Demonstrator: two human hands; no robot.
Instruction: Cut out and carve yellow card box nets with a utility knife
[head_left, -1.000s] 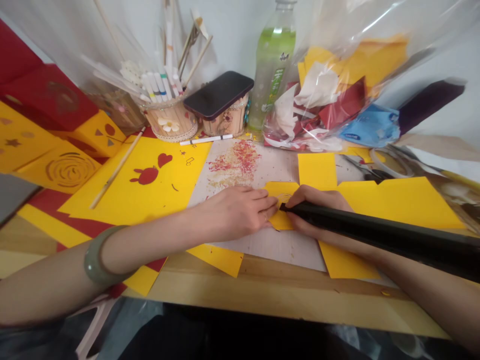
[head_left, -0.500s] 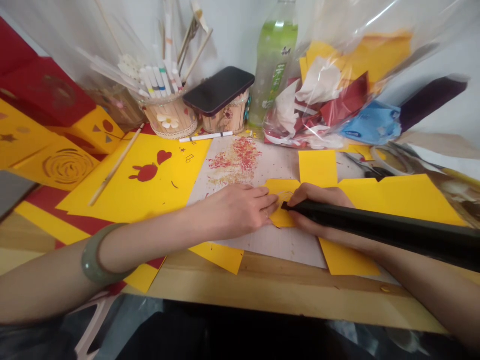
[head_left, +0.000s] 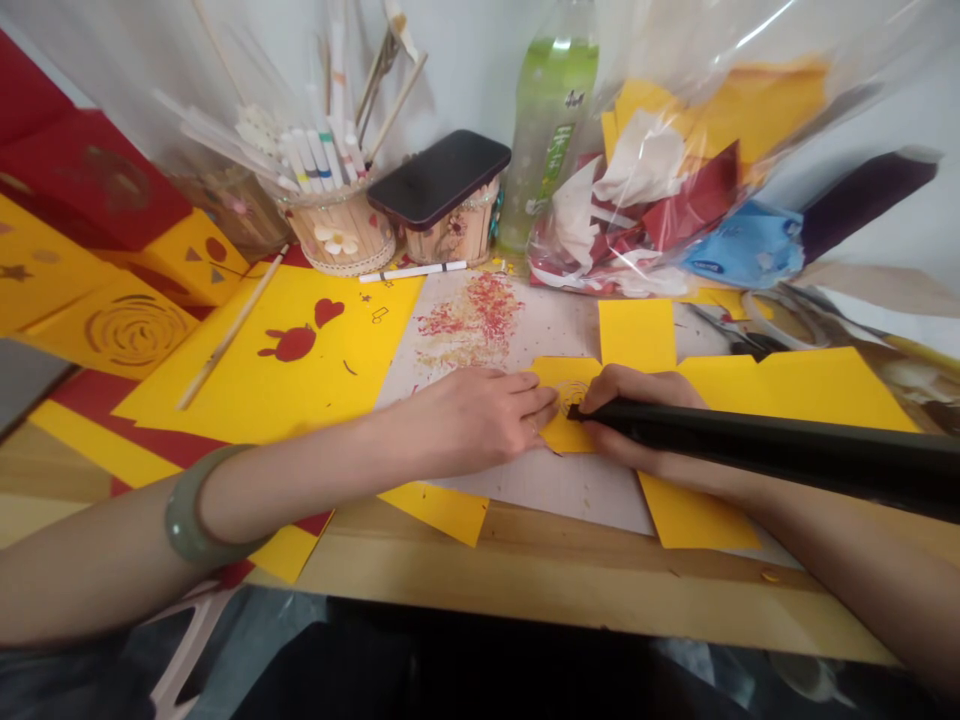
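Observation:
My left hand (head_left: 491,420) lies flat, fingers outstretched, on the left side of a small yellow paper piece (head_left: 574,437). Curved lines forming a swirl show on that piece. With fingers pinched, my right hand (head_left: 649,400) grips a long black pen-like tool (head_left: 757,448), its tip down at the swirl. The tool slants off past the right edge of the view, and its exact kind is not clear. Beneath the small piece is a whitish board (head_left: 465,330) strewn with red and yellow bits.
Behind stand a marker cup (head_left: 337,235), a phone (head_left: 442,178) on another cup, a green bottle (head_left: 555,120) and a clear bag of scraps (head_left: 637,210). Scissors (head_left: 739,335) and a tape roll (head_left: 784,320) lie right. Yellow sheets (head_left: 352,340) with a stick (head_left: 232,330) spread left.
The tool's tip has shifted slightly right on the paper, uncovering more of the swirl, and its far end has swung up. My left hand stays in place.

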